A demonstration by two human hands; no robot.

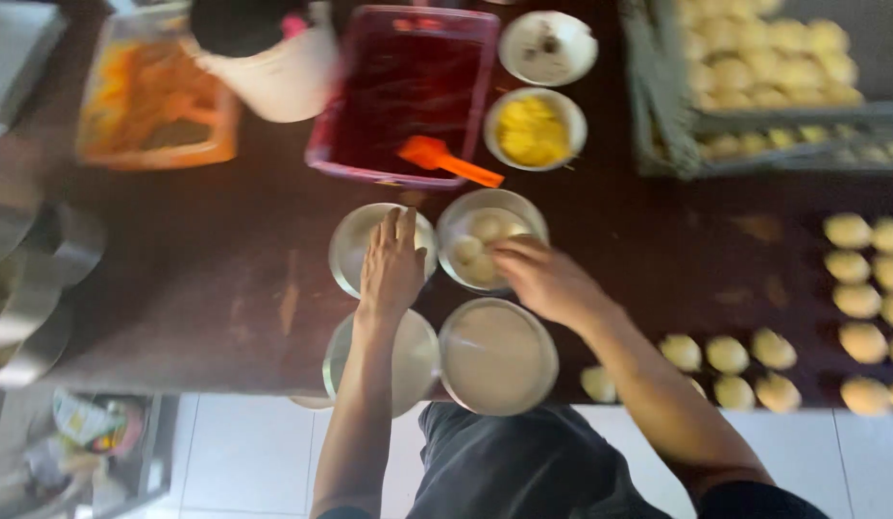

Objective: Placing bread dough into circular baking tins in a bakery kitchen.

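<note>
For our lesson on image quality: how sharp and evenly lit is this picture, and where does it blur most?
Head view: soft all over, with motion blur; the left hand and right hand smear slightly over the round pans; the dough balls at right glow pale; the dark table swallows detail.

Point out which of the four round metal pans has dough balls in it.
The far right pan, under the right hand; the other three hold none.

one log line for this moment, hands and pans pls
left hand: flat on empty round metal pan | right hand: at round metal pan of pale dough balls | surface: dark wooden table
</note>
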